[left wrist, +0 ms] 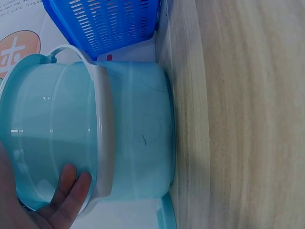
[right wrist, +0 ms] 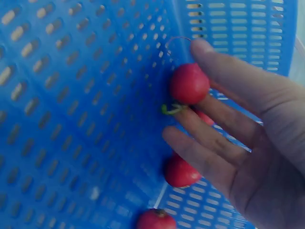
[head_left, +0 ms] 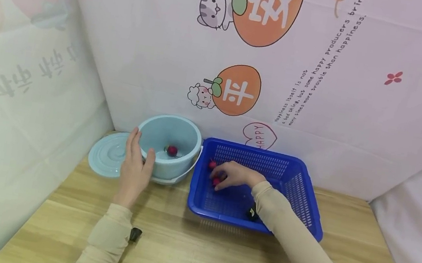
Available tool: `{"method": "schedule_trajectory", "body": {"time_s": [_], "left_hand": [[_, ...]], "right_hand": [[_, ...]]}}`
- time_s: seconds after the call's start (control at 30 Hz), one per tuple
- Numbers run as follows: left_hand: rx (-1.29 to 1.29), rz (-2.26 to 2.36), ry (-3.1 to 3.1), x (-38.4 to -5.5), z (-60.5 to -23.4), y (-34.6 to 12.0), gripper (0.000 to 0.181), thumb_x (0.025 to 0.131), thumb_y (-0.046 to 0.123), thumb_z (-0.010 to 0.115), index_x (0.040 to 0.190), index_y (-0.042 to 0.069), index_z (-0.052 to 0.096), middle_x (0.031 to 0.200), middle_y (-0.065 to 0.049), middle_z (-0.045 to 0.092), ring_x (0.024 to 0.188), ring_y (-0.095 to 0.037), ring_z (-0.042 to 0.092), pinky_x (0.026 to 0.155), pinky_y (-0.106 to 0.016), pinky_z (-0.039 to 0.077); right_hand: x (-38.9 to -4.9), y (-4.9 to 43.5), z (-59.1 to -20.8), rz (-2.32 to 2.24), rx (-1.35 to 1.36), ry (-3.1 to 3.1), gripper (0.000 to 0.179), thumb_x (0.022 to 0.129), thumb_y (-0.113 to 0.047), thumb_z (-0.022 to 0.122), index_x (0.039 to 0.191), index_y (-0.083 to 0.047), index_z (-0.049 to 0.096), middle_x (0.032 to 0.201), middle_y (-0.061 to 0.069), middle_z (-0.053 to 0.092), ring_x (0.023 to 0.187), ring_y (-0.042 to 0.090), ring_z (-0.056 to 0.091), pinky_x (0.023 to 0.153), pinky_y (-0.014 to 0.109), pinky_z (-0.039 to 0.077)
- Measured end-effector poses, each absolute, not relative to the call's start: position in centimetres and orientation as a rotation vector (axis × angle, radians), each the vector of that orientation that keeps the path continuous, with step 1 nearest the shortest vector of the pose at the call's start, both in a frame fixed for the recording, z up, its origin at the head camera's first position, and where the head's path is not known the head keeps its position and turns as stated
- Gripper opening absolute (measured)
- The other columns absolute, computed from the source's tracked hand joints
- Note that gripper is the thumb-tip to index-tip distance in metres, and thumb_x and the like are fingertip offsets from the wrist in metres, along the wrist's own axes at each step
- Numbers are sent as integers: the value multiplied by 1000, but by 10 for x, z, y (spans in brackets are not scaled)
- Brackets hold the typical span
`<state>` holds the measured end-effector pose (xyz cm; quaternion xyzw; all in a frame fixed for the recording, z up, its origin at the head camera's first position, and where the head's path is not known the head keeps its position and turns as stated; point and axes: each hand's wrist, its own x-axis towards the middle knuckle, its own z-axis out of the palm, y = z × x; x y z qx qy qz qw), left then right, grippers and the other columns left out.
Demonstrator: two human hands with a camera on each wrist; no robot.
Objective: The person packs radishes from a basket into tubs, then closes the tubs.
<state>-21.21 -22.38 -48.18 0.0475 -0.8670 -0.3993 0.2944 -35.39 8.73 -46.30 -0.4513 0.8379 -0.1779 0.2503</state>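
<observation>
Well, we see a small, round red radish (right wrist: 188,86) with a bit of green stem, down in the left part of the blue plastic basket with holes (head_left: 222,217). The right hand (head_left: 235,174) is the near one, and its thumb and fingers curl round the radish, though we cannot tell how tight. The radish is almost a ball, so we find hardly any long side. Just left of the basket stands the round, light blue plastic bucket (head_left: 166,171). The left hand (head_left: 134,177) rests against it, fingers straight. Basket and bucket sit on the pale wooden table (head_left: 192,256), before the white printed cloth wall (head_left: 157,51).
</observation>
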Motion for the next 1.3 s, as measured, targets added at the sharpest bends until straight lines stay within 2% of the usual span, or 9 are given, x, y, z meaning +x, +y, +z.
{"method": "schedule_trajectory", "body": {"time_s": [0.4,0.77,0.93,1.13,1.3], "left_hand": [[97,-1066,-2297,-214,-481,-224,70,111,42,40,166,2,23,175,-2,15,52,-24,40,47,-39,38],[110,-1066,-2294,-212,-481,-224,69,111,43,40,166,5,23,175,3,14,53,-25,44,48,-39,40],[102,-1059,-2289,-210,-482,-223,68,111,42,40,166,4,24,175,0,16,54,-25,44,48,-39,40],[102,-1068,-2296,-209,-484,-222,68,111,41,42,166,4,23,175,-1,16,52,-23,41,46,-38,39],[116,-1066,-2287,-210,-482,-222,69,111,41,43,166,5,23,175,1,15,51,-22,40,46,-38,38]], "right_hand": [[-356,82,-467,-407,-1338,2316,32,90,-14,85,119,-3,78,115,5,77,103,14,70,93,32,56],[-356,81,-465,-423,-1250,2308,29,91,-15,85,118,-5,79,110,1,77,97,10,69,90,31,57],[-359,85,-461,-500,-1244,2306,31,93,-19,84,121,-6,78,110,0,77,98,11,70,90,31,58],[-367,101,-442,-861,-1103,2250,37,96,-26,81,129,-10,75,120,-4,75,111,15,69,101,39,54],[-373,124,-418,-1193,-1003,2189,45,98,-29,78,136,-6,71,131,4,72,123,23,66,107,46,51]]}}
